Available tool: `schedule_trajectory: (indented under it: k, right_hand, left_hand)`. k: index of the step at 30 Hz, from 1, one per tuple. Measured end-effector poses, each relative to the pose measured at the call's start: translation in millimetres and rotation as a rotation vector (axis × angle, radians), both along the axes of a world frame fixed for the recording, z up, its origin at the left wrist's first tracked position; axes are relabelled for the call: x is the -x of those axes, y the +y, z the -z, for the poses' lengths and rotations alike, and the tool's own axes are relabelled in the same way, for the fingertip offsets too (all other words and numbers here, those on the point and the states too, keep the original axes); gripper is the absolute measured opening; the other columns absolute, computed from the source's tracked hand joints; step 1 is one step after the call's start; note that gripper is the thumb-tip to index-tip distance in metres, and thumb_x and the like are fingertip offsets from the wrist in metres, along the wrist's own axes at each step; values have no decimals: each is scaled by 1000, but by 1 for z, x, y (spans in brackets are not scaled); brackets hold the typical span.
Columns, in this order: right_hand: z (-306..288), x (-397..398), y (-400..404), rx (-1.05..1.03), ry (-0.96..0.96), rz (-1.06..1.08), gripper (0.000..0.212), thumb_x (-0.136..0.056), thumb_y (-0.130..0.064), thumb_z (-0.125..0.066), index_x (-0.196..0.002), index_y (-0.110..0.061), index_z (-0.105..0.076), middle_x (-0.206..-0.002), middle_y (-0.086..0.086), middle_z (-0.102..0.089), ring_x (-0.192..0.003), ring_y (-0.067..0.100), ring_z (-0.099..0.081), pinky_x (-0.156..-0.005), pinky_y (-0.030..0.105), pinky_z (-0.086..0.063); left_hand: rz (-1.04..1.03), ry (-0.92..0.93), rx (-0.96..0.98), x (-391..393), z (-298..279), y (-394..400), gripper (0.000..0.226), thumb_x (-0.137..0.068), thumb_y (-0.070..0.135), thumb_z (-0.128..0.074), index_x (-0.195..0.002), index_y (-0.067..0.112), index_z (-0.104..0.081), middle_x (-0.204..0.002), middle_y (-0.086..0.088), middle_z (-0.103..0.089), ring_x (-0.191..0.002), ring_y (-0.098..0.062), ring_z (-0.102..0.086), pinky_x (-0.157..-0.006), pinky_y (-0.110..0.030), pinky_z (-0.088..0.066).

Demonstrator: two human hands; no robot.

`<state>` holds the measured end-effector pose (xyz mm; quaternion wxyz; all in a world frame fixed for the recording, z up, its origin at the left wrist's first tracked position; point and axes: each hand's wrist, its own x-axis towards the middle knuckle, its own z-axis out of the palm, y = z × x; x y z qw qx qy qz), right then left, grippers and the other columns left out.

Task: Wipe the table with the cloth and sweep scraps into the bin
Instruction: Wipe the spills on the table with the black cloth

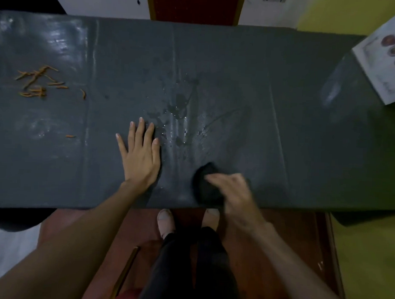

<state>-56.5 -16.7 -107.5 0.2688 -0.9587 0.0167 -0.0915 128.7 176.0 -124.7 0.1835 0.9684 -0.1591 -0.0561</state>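
Observation:
A dark grey table (240, 61) fills the view. My right hand (233, 191) presses a black cloth (207, 185) against the table near its front edge; the hand is blurred. My left hand (141, 156) lies flat on the table with fingers spread, holding nothing, left of a wet patch (182, 122) with droplets. Several orange scraps (39, 81) lie scattered at the far left, and one stray scrap (70, 136) sits nearer the front. No bin can be made out.
A white printed sheet with round pictures (387, 64) overhangs the table's right end. My legs and feet (167, 220) stand on a reddish floor below the front edge. A thin stick (125, 274) leans at lower left.

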Motion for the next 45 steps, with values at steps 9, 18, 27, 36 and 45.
schedule_trajectory:
  k: [9, 18, 27, 36, 45]
  right_hand:
    - [9, -38, 2, 107, 128, 1160, 49, -87, 11, -42, -133, -4, -49, -126, 21, -52, -101, 40, -46, -90, 39, -32]
    - [-1, -17, 85, 26, 168, -65, 58, -79, 6, -47, -132, -16, -57, -132, 1, -57, -95, 26, -51, -92, 32, -45]
    - [4, -91, -102, 101, 125, 1196, 46, -92, 0, -38, -138, -3, -43, -138, 20, -46, -126, 40, -38, -106, 40, -22]
    - [5, -158, 15, 130, 122, 304, 55, -78, -4, -49, -133, -9, -53, -134, 11, -53, -113, 35, -50, -95, 36, -32]
    - [-14, -79, 1, -14, 4, 156, 41, -73, -5, -47, -105, -14, -70, -118, 1, -67, -105, 18, -56, -94, 34, -37]
  left_hand:
    - [183, -15, -123, -31, 12, 40, 57, -103, 42, -13, -157, 26, -20, -167, 1, -11, -155, -22, 0, -121, -56, 9]
    - [180, -23, -93, -34, 15, 44, 55, -104, 40, -15, -157, 28, -23, -166, 2, -16, -154, -21, -6, -123, -52, 0]
    - [194, -29, -91, -34, 17, 45, 55, -104, 39, -17, -157, 27, -21, -166, 2, -14, -154, -24, -4, -123, -54, 1]
    - [157, 6, 26, -33, 13, 45, 54, -105, 37, -17, -158, 29, -14, -166, 7, -15, -154, -17, -3, -124, -48, 4]
    - [157, 63, 58, -38, 5, 46, 54, -106, 34, -19, -158, 23, -20, -167, 1, -7, -154, -19, 3, -124, -44, 8]
